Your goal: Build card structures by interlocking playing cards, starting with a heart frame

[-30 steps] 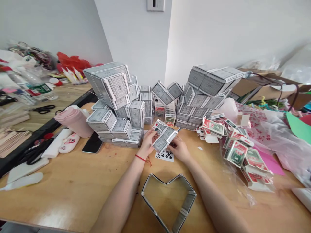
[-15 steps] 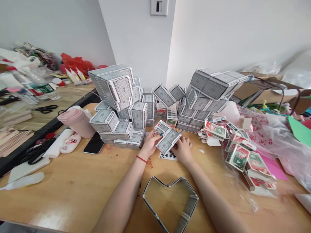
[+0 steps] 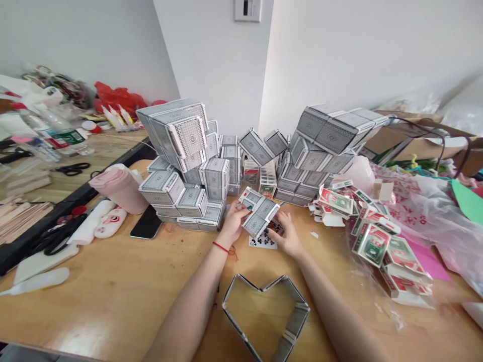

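Note:
Near the middle of the table, my left hand (image 3: 234,219) is closed on the left side of a piece made of joined, folded playing cards (image 3: 258,219). Its grey patterned backs face up, and a red heart shows at its top left corner. My right hand (image 3: 290,235) is at the piece's right edge, thumb at the lower corner and fingers partly hidden behind it. Below the piece, loose playing cards (image 3: 263,243) lie face up on the table. Closer to me, between my forearms, stands a heart-shaped frame of folded cards (image 3: 296,322).
Stacked card-covered boxes stand at the left (image 3: 162,188) and right (image 3: 315,168). Opened card packets (image 3: 372,246) and plastic bags (image 3: 433,201) lie at the right. A phone (image 3: 146,222), a pink cup (image 3: 118,188) and black scissors (image 3: 62,239) are at the left.
My right hand has shifted slightly, with its thumb now stretched out along the lower right corner of the card piece. The piece has tilted a little in my left hand.

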Demonstrator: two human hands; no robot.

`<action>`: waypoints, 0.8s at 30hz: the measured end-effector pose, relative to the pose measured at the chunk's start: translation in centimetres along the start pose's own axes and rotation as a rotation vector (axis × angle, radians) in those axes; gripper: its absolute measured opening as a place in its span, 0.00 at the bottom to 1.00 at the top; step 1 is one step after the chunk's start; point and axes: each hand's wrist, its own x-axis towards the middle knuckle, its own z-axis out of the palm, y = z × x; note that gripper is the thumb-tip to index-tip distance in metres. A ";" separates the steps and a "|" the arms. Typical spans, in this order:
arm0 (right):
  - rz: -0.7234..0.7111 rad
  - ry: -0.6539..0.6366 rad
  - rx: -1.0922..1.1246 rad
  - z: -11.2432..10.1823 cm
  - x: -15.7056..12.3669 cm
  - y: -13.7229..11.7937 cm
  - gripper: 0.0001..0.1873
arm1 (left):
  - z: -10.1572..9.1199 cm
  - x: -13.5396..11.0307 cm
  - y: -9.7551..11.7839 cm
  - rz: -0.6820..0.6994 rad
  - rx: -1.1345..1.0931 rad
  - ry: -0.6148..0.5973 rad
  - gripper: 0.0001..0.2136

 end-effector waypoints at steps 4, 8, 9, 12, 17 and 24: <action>0.050 0.036 0.338 0.0 0.0 -0.1 0.20 | 0.2 -0.1 0.1 0.023 0.004 0.051 0.29; 0.274 0.165 0.674 0.8 0.2 0.2 0.16 | 0.6 -0.6 0.4 -0.035 0.084 -0.029 0.31; 0.314 0.195 0.725 0.9 0.2 0.4 0.15 | 0.7 -0.8 0.5 -0.050 0.115 -0.061 0.31; 0.381 0.260 0.843 0.9 0.4 1.0 0.15 | 0.8 -1.2 0.7 -0.055 0.215 -0.138 0.31; 0.468 0.275 0.782 0.5 0.6 1.6 0.19 | 0.5 -1.5 0.9 0.061 0.421 -0.113 0.27; 0.432 0.358 0.654 0.2 0.6 1.2 0.18 | 0.3 -1.1 0.6 -0.075 0.390 -0.127 0.14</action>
